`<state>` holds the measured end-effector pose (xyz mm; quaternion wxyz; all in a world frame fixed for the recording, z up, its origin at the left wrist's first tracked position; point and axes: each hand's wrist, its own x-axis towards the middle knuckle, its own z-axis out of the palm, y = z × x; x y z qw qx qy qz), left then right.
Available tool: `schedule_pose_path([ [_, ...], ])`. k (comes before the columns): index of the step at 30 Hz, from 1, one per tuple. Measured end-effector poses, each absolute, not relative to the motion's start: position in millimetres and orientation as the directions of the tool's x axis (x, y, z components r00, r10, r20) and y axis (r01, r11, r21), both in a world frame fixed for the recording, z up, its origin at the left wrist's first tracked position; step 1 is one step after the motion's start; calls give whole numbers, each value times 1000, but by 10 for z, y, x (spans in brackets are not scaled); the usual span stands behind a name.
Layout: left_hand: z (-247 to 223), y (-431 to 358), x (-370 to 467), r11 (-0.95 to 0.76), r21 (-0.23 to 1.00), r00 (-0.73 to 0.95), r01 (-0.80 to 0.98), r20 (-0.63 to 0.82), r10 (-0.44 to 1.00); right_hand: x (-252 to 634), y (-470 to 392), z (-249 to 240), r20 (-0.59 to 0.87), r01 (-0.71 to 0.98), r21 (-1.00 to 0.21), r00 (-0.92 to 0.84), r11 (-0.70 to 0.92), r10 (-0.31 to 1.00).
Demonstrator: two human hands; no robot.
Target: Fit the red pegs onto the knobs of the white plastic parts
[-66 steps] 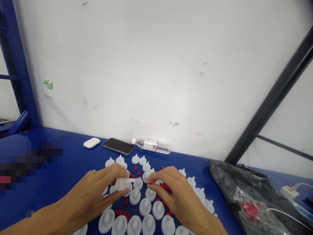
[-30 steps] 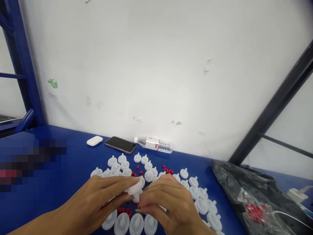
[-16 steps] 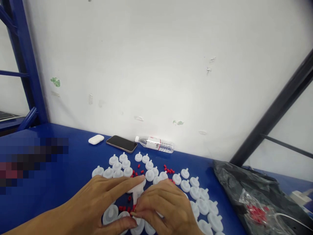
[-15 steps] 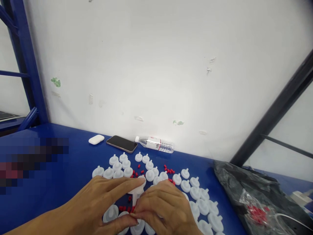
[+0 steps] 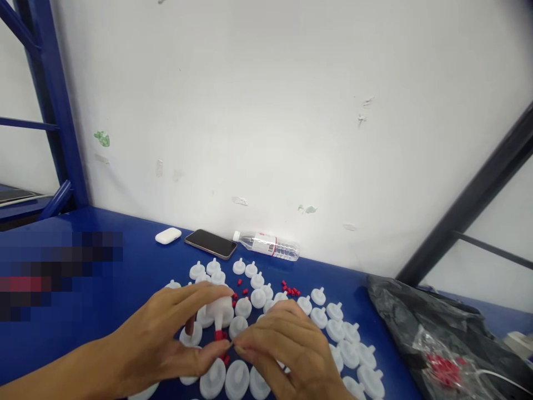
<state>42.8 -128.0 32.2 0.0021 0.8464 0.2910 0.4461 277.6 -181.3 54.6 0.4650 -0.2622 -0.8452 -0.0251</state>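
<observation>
Red cap now on the white piece in my left hand

Two seconds back my left hand (image 5: 166,339) held a bare white piece (image 5: 220,311) on its side, stem pointing right, while my right hand (image 5: 287,347) picked among the loose red caps (image 5: 290,290) on the blue tabletop (image 5: 125,266). Since then I brought the right hand in against the left, over the rows nearest the tabletop's front edge. Now the piece is tipped stem-down and a red cap (image 5: 218,335) sits on the stem's end. My right fingertips (image 5: 241,349) have come off it and sit just beside my left thumb.
</observation>
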Motion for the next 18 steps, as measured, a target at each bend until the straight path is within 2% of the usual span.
schedule_pose_path([
  [3,294,-1196,404,-828,318,383,462,770,510,2754,-1825,546,802,477,-195,-426,857,419],
  [7,403,-1099,374,-767,470,298,438,729,617,2737,-1818,547,783,471,-165,-472,867,406],
  [9,476,-1042,361,-677,607,239,416,645,726,2740,-1815,553,775,466,-180,-475,866,416],
  [11,537,-968,346,-527,769,171,362,501,848,2749,-1815,560,776,467,-201,-461,861,431],
  [13,583,-875,324,-385,881,134,276,361,923,2757,-1820,564,784,463,-208,-447,861,430],
  [18,624,-638,243,-237,964,108,119,225,968,2745,-1830,557,814,459,-205,-410,864,411],
])
